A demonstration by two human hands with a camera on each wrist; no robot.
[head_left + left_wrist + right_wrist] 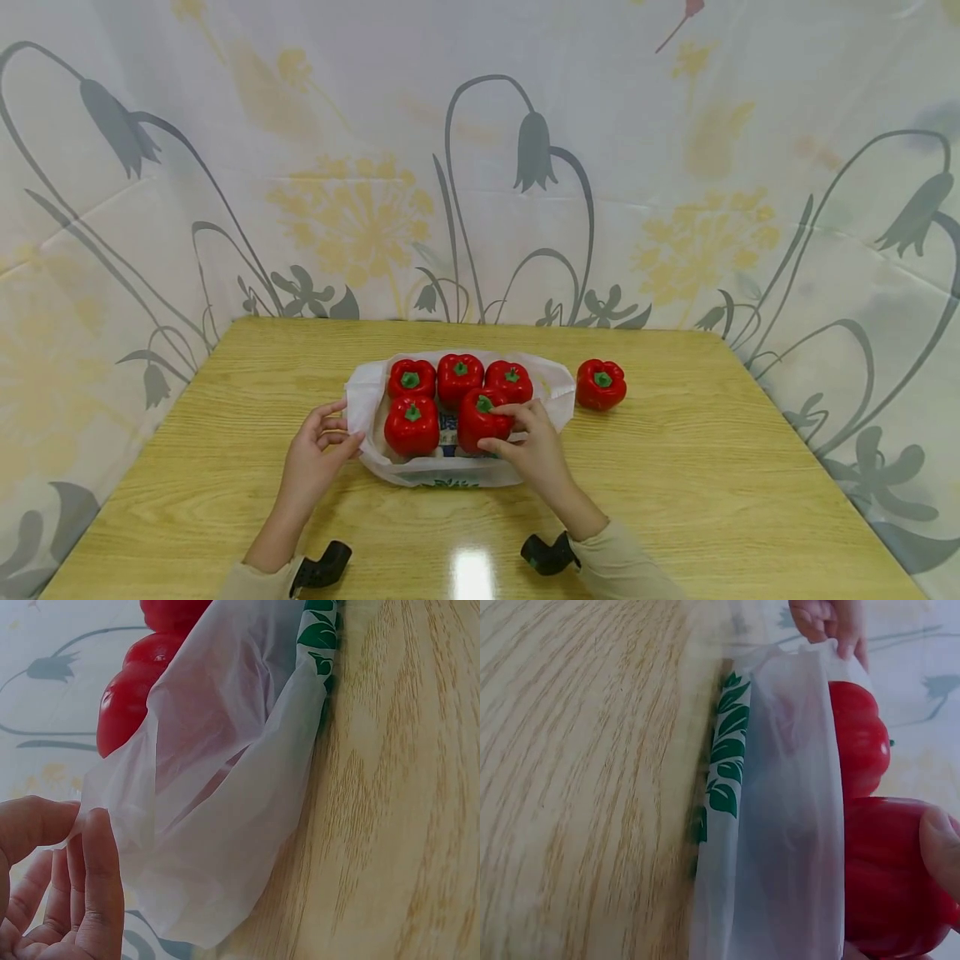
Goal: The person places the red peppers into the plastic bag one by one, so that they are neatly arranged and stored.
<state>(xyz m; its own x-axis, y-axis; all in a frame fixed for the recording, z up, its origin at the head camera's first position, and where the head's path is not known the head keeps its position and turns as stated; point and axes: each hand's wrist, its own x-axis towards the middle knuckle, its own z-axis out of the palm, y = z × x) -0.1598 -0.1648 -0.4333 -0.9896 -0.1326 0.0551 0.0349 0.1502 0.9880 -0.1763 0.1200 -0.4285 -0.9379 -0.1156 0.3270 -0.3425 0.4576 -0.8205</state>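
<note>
A white plastic bag [472, 477] with green leaf print lies open on the table, its sides standing up around several red bell peppers. My left hand [321, 450] pinches the bag's left edge between thumb and fingers, as the left wrist view shows close up. With thumb and fingers my right hand [536, 446] grips a red bell pepper [480, 425] at the front right inside the bag. Beside it, at the front left, sits another bell pepper [412, 427]. A back row of bell peppers [460, 379] stands behind these two, green stems up.
One more red bell pepper [601, 385] stands on the wooden table [712, 467], just right of the bag. A cloth with a flower print [495, 250] hangs behind the table and along its sides.
</note>
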